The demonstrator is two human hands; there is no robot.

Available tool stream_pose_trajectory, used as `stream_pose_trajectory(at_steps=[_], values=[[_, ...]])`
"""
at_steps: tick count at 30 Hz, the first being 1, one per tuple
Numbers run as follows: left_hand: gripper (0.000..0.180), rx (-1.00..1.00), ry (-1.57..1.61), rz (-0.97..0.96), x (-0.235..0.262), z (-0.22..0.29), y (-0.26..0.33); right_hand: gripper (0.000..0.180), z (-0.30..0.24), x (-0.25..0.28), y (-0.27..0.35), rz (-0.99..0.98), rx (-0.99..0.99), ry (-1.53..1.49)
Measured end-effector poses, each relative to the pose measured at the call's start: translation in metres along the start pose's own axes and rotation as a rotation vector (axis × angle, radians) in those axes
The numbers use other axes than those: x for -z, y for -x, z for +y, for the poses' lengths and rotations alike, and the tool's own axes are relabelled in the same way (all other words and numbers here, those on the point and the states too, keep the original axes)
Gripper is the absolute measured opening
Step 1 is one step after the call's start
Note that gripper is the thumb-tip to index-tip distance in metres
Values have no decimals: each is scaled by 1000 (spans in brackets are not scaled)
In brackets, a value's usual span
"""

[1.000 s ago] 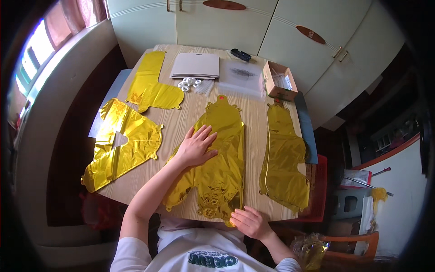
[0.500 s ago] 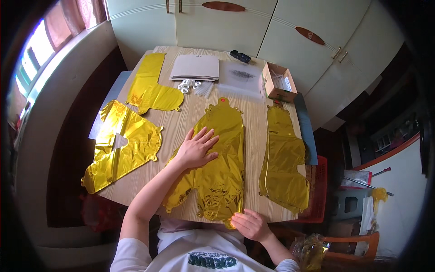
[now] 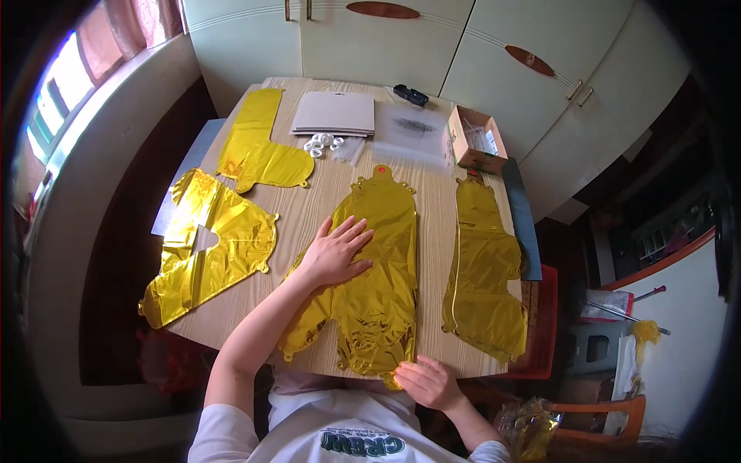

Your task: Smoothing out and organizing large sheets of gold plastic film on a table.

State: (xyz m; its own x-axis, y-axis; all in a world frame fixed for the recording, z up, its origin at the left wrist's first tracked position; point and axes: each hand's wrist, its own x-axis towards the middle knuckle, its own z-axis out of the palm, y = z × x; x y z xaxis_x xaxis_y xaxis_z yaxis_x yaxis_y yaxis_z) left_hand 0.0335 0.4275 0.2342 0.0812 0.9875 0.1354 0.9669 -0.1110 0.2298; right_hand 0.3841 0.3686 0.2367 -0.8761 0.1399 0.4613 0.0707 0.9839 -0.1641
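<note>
A flat gold foil balloon [image 3: 378, 255] lies uninflated in front of me, its lower end reaching the near table edge and its foil wrinkled there. My left hand [image 3: 336, 253] rests flat on its upper left part, fingers spread. At the lower right corner of that balloon, my right hand [image 3: 427, 382] pinches the foil edge, fingers pressed together. To the left lie a gold balloon with a cut-out [image 3: 231, 235] and, behind it, a boot-shaped gold balloon [image 3: 255, 147]. A long gold balloon [image 3: 486, 270] lies along the right side.
Toward the back of the wooden table [image 3: 324, 204] are a stack of pale cards [image 3: 333, 113], white rings [image 3: 317, 147], clear thin strips [image 3: 349, 151], a clear plastic sheet [image 3: 413, 135], a black tool [image 3: 411, 96] and a cardboard box [image 3: 476, 140]. A red crate [image 3: 544, 324] stands beyond the right edge.
Almost nothing differs. Both hands keep their places on the foil balloon, and the whole view has shifted very slightly.
</note>
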Motion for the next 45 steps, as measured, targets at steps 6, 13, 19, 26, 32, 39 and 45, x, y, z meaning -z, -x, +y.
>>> stream_pose_trajectory(at_steps=[6,13,19,26,32,39,45], values=[[69,5,-13,5,0,1,1,22,4,15,-16,62,-132,-163],[69,-3,8,32,2,4,-1,42,90,-3,-57,-10,-448,-134],[67,-7,-3,45,0,2,1,56,112,-29,-75,-202,-418,-46],[66,-2,-20,60,-2,3,2,68,108,-35,-76,-274,-359,56],[66,-6,-25,53,-1,3,3,70,108,-29,-79,-297,-359,31],[66,-8,-12,50,0,3,2,66,117,-28,-84,-257,-385,-50],[65,-12,-3,50,2,4,3,63,118,-30,-84,-228,-376,-44]])
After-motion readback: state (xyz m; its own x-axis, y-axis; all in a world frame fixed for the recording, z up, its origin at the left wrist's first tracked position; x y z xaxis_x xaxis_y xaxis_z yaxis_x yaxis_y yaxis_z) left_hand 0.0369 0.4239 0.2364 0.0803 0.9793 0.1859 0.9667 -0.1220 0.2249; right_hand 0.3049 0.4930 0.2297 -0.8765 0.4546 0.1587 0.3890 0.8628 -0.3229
